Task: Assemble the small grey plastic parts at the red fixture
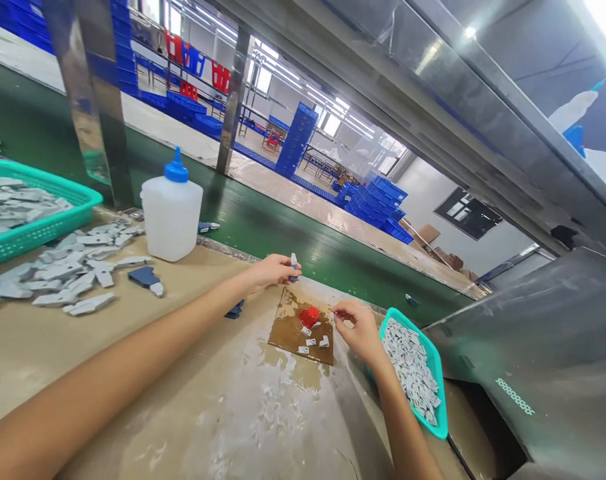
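My left hand (277,272) is closed around a small blue-and-white plastic part (293,261), its white end pointing up, just above the far edge of a wet brown board (283,323). At the board's right side my right hand (357,325) has thumb and forefinger curled in a pinch; what lies between the fingertips is too small to make out. A red cap-like object (309,316) sits on the board between the hands. Several small white pieces (310,342) lie in front of it. A dark blue part (235,309) is partly hidden behind my left forearm.
On the right stands a green basket (441,393) of small white pieces. To the left are a white bottle (171,217) with a blue nozzle, a pile of grey-white parts (73,270), a blue-and-white part (147,280) and another green basket (77,212). A green conveyor belt (263,230) runs behind.
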Available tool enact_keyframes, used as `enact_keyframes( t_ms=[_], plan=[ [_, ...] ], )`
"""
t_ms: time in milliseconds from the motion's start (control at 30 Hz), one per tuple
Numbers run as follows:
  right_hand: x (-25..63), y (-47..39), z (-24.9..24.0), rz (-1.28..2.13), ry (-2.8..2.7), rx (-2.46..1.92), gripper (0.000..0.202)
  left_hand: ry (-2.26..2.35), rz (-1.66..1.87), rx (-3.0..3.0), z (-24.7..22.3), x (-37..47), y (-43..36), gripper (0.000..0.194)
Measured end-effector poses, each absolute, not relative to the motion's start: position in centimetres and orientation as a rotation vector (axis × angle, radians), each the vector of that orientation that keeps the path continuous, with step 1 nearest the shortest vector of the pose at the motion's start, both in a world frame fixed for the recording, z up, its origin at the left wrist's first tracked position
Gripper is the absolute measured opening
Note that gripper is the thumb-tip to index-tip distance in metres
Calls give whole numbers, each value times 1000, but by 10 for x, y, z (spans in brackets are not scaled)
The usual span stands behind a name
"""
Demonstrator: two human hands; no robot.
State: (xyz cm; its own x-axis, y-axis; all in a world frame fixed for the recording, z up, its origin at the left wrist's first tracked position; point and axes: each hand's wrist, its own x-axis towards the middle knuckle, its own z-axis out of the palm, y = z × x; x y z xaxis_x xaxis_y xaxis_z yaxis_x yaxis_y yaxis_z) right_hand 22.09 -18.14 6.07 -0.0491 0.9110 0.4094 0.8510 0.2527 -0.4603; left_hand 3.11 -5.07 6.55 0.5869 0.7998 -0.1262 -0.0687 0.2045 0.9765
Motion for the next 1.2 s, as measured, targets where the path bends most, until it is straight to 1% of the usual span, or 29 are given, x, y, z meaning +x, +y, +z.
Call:
enact_keyframes(
  t_ms=[200, 300, 433, 667, 767, 867, 967, 1067, 1200],
  plan=[
    [210, -175, 50, 159, -1920, -1648, 13, 673, 666, 1366, 62, 33, -54, 26],
    [208, -176, 50, 162, -1941, -1635, 12, 626, 682, 1259, 58, 35, -54, 29],
    [205, -177, 50, 69, -2006, -1623, 14, 616, 647, 1139, 57, 35, -56, 33],
    [203, -177, 50, 13, -1997, -1618, 13, 596, 690, 1247, 57, 38, -60, 27],
    [200, -179, 53, -15, -1911, -1585, 12, 547, 636, 1276, 54, 40, -61, 28],
    [196, -180, 57, -30, -1712, -1533, 10, 509, 574, 1278, 55, 42, -65, 31],
    [192, -181, 59, 39, -1576, -1490, 9, 497, 538, 1315, 57, 44, -69, 30],
    [191, -180, 58, 99, -1557, -1470, 9, 473, 518, 1345, 58, 46, -73, 29],
    [191, -180, 58, 94, -1637, -1462, 10, 440, 486, 1355, 58, 48, -76, 28]
  ],
)
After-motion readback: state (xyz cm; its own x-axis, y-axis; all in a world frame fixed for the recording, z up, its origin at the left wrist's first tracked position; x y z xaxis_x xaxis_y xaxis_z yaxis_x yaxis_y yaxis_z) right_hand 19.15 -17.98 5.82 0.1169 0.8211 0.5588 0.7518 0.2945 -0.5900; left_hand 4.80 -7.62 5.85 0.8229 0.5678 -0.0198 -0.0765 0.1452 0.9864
